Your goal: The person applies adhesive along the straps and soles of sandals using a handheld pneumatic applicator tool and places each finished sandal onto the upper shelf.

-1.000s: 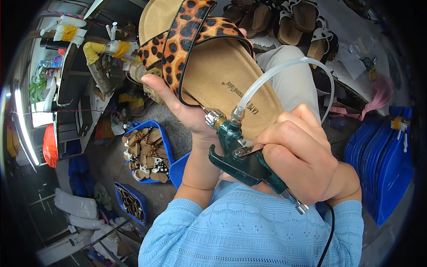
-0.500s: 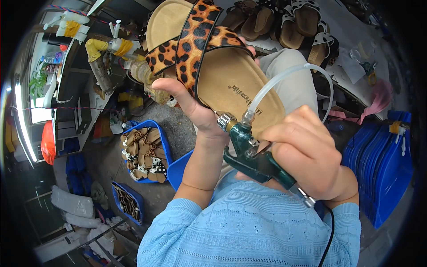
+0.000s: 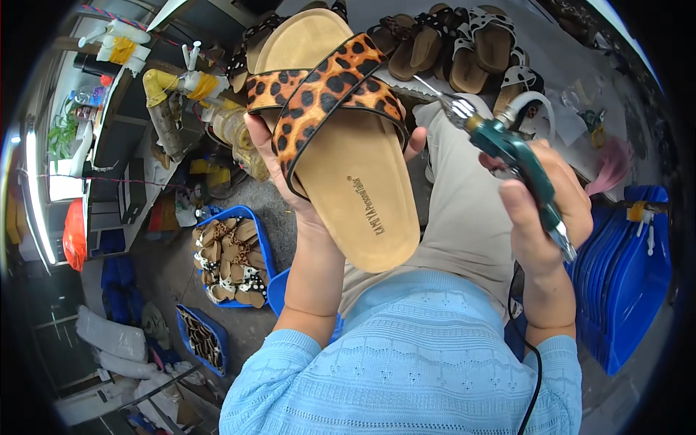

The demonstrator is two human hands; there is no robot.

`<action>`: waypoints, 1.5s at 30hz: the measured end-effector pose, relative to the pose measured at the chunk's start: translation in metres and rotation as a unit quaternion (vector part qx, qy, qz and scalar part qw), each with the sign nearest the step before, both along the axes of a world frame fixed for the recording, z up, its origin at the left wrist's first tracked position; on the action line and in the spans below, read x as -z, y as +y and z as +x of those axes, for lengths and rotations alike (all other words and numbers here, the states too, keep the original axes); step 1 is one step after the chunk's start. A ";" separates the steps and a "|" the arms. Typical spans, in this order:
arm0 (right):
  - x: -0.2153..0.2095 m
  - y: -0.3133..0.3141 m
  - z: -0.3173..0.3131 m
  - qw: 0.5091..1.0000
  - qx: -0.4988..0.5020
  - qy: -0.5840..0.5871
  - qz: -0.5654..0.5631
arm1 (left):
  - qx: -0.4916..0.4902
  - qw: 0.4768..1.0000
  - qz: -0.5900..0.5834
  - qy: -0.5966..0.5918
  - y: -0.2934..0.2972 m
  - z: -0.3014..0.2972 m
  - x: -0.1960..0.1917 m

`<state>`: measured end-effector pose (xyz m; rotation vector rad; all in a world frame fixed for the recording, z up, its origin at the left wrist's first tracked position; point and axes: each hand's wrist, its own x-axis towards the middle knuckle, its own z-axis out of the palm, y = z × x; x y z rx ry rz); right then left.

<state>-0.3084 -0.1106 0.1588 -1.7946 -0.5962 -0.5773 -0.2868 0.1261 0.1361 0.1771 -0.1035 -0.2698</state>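
We are looking down at a blue plastic crate (image 3: 262, 239) sitting on the floor at the left, and it is holding a heap of sandals in tan, leopard and black-and-white patterns. Nearer and further left, a smaller blue bin (image 3: 199, 338) is carrying dark, finely patterned pieces that we cannot make out. At the right, a stack of blue trays (image 3: 629, 283) is leaning on edge. On the far worktop (image 3: 580, 87), a row of finished sandals (image 3: 464, 51) is lying side by side, brown ones and spotted white ones.

Our left hand (image 3: 290, 174) is gripping a cork-coloured sandal (image 3: 348, 167) from beneath, fingers curled around its left edge and fingertips showing past its right edge; it is being held up in the middle of the view, sole bed facing us. Two glossy leopard-print straps are crossing its far half, and a small dark printed mark is lying on the smooth tan footbed.

Our right hand (image 3: 544, 210) is closing firmly around a teal metal air tool (image 3: 507, 148), its silver nozzle pointing left toward the sandal but clear of it, with a pale hose (image 3: 533, 101) looping off its far end.
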 end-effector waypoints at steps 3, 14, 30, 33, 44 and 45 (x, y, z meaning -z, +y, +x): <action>0.003 0.007 0.009 0.999 -0.007 -0.035 -0.022 | 0.019 1.000 0.008 -0.001 -0.004 0.000 -0.002; 0.008 0.021 0.018 0.986 0.060 -0.119 -0.102 | -0.018 0.999 0.028 -0.042 -0.017 -0.002 0.001; 0.006 0.019 0.017 0.989 0.048 -0.084 -0.108 | -0.059 0.994 0.087 -0.008 -0.029 -0.013 -0.007; 0.003 0.018 0.011 0.986 0.052 -0.081 -0.137 | -0.048 0.996 0.072 0.000 -0.028 -0.012 -0.009; 0.004 0.017 0.010 0.997 0.023 -0.010 -0.072 | 0.008 0.991 0.012 -0.130 -0.019 -0.004 0.010; 0.005 0.016 0.010 0.997 0.025 -0.010 -0.072 | 0.020 0.993 0.009 -0.117 -0.018 -0.003 0.012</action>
